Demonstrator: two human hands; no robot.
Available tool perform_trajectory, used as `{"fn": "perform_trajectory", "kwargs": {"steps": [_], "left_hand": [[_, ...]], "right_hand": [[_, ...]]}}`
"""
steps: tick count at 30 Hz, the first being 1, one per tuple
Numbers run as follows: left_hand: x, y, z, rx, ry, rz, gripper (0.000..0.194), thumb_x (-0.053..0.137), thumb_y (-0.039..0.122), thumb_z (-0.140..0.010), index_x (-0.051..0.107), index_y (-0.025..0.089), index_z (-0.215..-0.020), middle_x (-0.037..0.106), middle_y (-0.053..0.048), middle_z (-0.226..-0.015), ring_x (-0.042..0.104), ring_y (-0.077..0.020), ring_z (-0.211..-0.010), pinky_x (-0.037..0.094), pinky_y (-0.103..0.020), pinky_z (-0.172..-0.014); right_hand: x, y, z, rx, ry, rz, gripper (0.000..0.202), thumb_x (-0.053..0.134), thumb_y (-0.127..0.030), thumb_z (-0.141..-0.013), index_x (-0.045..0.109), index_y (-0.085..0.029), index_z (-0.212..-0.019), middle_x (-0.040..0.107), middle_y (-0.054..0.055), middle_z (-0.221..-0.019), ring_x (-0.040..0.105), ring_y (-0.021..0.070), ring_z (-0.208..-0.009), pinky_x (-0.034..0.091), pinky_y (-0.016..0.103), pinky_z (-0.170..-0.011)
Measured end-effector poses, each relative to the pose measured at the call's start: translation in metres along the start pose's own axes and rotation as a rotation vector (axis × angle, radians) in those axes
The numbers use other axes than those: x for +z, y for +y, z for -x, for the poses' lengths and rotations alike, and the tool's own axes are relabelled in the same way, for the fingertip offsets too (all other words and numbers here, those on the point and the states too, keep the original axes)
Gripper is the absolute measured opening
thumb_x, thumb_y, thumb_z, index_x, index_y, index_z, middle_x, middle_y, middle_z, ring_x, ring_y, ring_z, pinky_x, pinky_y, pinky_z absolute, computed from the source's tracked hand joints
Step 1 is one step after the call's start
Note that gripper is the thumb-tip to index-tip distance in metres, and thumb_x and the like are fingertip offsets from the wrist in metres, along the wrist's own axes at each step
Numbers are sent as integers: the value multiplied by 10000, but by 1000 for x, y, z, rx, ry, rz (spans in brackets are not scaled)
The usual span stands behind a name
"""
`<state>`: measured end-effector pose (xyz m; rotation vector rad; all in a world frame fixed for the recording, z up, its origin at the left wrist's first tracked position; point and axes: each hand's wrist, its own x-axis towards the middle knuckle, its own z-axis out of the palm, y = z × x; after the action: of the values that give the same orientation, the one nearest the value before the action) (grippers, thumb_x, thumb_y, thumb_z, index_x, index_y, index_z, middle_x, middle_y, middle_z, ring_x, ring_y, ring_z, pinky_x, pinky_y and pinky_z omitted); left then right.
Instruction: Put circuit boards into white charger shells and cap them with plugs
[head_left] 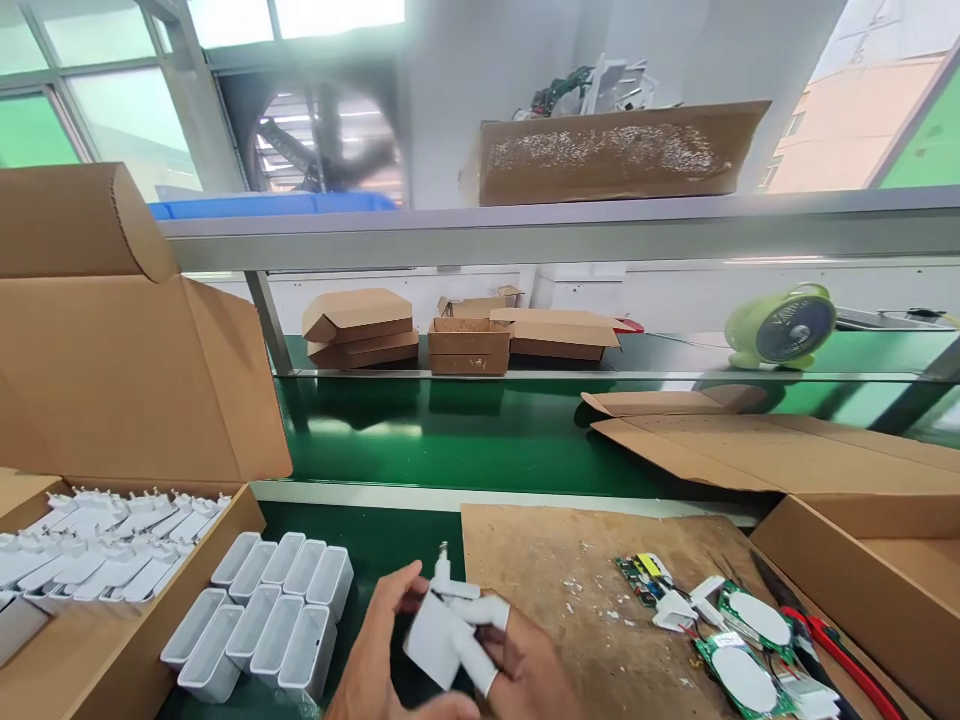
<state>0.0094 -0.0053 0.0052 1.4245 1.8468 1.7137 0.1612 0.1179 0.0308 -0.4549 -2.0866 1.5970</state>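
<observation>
Both my hands meet at the bottom centre of the view around a white charger housing [437,632] with metal plug pins sticking up. My left hand [382,655] grips it from the left. My right hand [525,665], with white finger cots on two fingers, holds it from the right. Just left of my hands stand several empty white charger shells [262,625] in two rows on the green surface. An open cardboard box [112,660] at far left holds several white plug parts [97,545]. Green circuit boards [739,650] with white pads lie to the right on a brown board [570,560].
A green conveyor belt [465,435] runs across behind the workspace, with flattened cardboard [757,440] on it at right. Small cardboard boxes [465,345] sit beyond it, a green fan [780,327] at right. Red-handled cutters [840,650] lie beside another box [885,590] at far right.
</observation>
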Motion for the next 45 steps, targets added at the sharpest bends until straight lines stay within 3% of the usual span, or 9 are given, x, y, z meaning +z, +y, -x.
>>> {"fn": "perform_trajectory", "kwargs": {"steps": [5,13,17,21,25,31,36,40,45], "left_hand": [[11,0,2,173,43,-60,657,674,352,-992,403,233,-1578,602,-184,-1471,584,-335,-1398,544,-480,-1130],[8,10,-6,227,81,-123,675,700,186,-888,429,267,-1500,633,-126,-1319,678,-279,-1186,619,-401,-968],[3,10,-9,240,48,-230,703,740,203,-871,414,234,-1494,667,-135,-1301,670,-305,-1185,608,-461,-992],[4,-1,-7,145,11,-333,873,724,212,-855,296,215,-1616,695,-146,-1254,685,-339,-1128,615,-534,-958],[5,-18,-1,199,-121,-301,900,635,186,-916,170,246,-1684,652,-170,-1374,696,-318,-1197,638,-479,-983],[2,-26,5,201,-127,-391,687,585,132,-949,382,287,-1587,466,-170,-1634,614,-298,-1404,639,-374,-1024],[3,-25,5,232,-89,-389,613,597,166,-967,409,272,-1541,638,-148,-1470,651,-279,-1350,595,-423,-1104],[0,-17,-1,87,-127,-321,508,619,198,-899,510,229,-1394,673,-155,-1398,724,-278,-1207,633,-416,-1009],[-14,16,-38,-169,-344,-362,549,632,255,-861,469,215,-1384,701,-133,-1314,760,-270,-1048,607,-407,-952]], "right_hand": [[7,-4,-5,363,72,-745,411,829,-491,-885,736,-176,-1132,794,109,-1064,775,258,-978,621,377,-880],[9,-16,-6,454,-17,-845,427,897,-484,-776,762,-173,-1036,798,81,-980,775,281,-967,609,411,-937],[8,-8,-8,416,56,-658,446,857,-546,-820,759,-193,-1073,799,105,-1050,769,303,-1017,617,430,-934],[7,-1,-5,31,170,12,235,785,-453,-900,763,-256,-1027,786,113,-1159,758,312,-1067,633,399,-913],[7,4,3,-230,219,584,131,702,-230,-890,675,-303,-996,787,31,-1013,767,230,-821,637,308,-761],[2,1,7,-121,188,611,364,714,-182,-883,577,-293,-1202,778,-4,-1053,769,212,-929,614,293,-867],[-1,-17,13,-204,106,701,286,628,-185,-993,593,-319,-1244,715,-12,-1144,727,180,-930,580,279,-863],[0,-14,14,-252,89,692,205,564,-171,-1006,652,-289,-1149,711,29,-1178,733,200,-964,579,285,-830],[0,0,13,-300,166,789,288,580,-165,-969,613,-274,-1233,735,33,-1087,750,219,-898,587,300,-795]]}}
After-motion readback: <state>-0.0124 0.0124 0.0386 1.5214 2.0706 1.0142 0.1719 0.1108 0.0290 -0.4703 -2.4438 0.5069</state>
